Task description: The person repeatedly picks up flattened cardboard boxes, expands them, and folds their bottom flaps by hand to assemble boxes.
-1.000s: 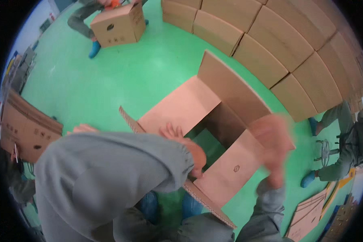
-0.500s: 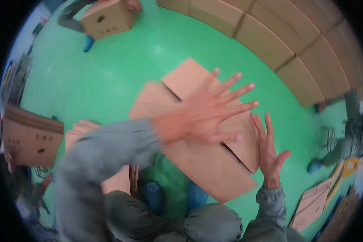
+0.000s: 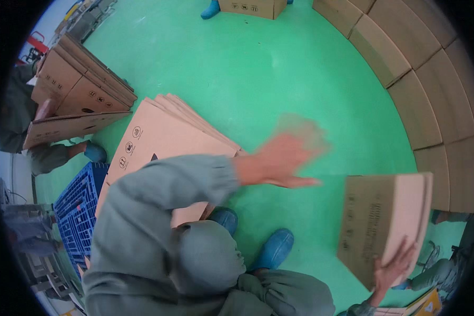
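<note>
Cardboard box (image 3: 376,226), right grip (image 3: 392,268) at edge — left grip (image 3: 287,155) apart, floor (image 3: 321,226) between

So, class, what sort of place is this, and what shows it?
Probably a packing area or warehouse: there are stacked cartons, flattened boxes and what looks like a blue plastic pallet.

Loose grey-green fabric covers the body: a long-sleeved top (image 3: 142,205), creased along the arm, with gathered cuffs (image 3: 226,176); matching baggy trousers (image 3: 205,258); rounded, closed blue shoes (image 3: 276,248) with a slight sheen; left hand (image 3: 287,155) and right hand (image 3: 394,267) bare.
</note>
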{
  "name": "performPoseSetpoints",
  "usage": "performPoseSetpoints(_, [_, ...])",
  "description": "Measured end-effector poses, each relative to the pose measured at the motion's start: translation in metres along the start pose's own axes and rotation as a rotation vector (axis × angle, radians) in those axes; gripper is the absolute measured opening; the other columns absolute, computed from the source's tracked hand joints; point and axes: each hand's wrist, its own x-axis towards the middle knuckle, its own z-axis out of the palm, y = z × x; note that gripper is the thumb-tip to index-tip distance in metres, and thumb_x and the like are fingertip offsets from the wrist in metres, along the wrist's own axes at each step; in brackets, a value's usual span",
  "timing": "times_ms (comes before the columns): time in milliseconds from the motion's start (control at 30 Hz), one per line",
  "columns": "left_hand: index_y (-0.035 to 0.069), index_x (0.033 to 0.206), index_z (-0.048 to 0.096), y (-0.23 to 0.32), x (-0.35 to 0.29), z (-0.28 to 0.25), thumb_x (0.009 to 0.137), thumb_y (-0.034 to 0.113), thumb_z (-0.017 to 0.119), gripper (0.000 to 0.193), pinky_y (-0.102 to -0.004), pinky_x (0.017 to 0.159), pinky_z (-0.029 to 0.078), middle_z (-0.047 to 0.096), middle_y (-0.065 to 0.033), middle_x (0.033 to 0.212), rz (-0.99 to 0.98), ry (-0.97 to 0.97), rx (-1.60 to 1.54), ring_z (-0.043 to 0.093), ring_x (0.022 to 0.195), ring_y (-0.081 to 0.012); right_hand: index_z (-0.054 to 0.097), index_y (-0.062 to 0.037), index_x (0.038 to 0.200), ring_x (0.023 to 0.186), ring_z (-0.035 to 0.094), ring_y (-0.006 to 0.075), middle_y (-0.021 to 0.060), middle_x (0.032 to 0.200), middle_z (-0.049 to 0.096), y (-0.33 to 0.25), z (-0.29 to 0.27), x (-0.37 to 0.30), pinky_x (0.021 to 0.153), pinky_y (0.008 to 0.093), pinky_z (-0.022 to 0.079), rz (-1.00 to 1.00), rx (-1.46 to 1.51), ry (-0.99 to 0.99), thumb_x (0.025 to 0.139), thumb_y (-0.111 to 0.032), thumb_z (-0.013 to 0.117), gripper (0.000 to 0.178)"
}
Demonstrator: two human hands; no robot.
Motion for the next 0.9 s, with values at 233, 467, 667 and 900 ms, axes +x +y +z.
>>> performPoseSetpoints(233, [0.005,0.146,0.028,-0.009,-0.148,-0.040,0.064,0.045,0.083,0.106,-0.0771,0.098,0.031,0.026,-0.0267,0.148,-0.840,-0.661,0.397,0.022,0.135,-0.0593,0.041,-0.0103,0.146,0.142,0.030,0.0377,0.0190,0.149,0.040,0.002,0.048,0.002,0.110,0.0621,0.023,0.176,0.008,0.312,0.074,-0.020,0.074,0.080])
performPoseSetpoints(467, [-0.002,0.136,0.032,-0.001,-0.131,-0.072,0.057,0.020,0.087,0.099,-0.0607,0.102,0.040,0.035,-0.0286,0.139,-0.826,-0.517,0.413,0.031,0.130,-0.0569,0.053,-0.0062,0.132,0.130,0.043,0.0393,0.0205,0.139,0.048,-0.212,0.066,0.056,0.110,0.0576,0.029,-0.373,0.792,-0.171,0.079,-0.017,0.075,0.059])
performPoseSetpoints(667, [-0.005,0.131,0.036,-0.004,0.007,-0.127,0.061,0.013,0.077,0.082,-0.0452,0.099,0.044,0.048,-0.0289,0.124,-0.475,-0.452,0.069,0.049,0.119,-0.0438,0.065,-0.0092,0.121,0.113,0.061,0.0271,0.0123,0.123,0.063,-0.347,-0.052,0.067,0.102,0.0492,0.045,-1.180,1.060,0.625,0.082,-0.011,0.060,0.040])
performPoseSetpoints(900, [-0.004,0.134,0.046,0.064,0.149,-0.106,0.071,0.033,0.082,0.081,-0.0424,0.100,0.047,0.052,-0.0249,0.134,-0.236,-0.613,-0.146,0.054,0.122,-0.0396,0.063,-0.0115,0.097,0.091,0.058,0.0214,0.0052,0.095,0.058,-0.315,-0.082,0.133,0.083,0.0395,0.045,-1.021,0.729,0.706,0.077,-0.019,0.061,0.021])
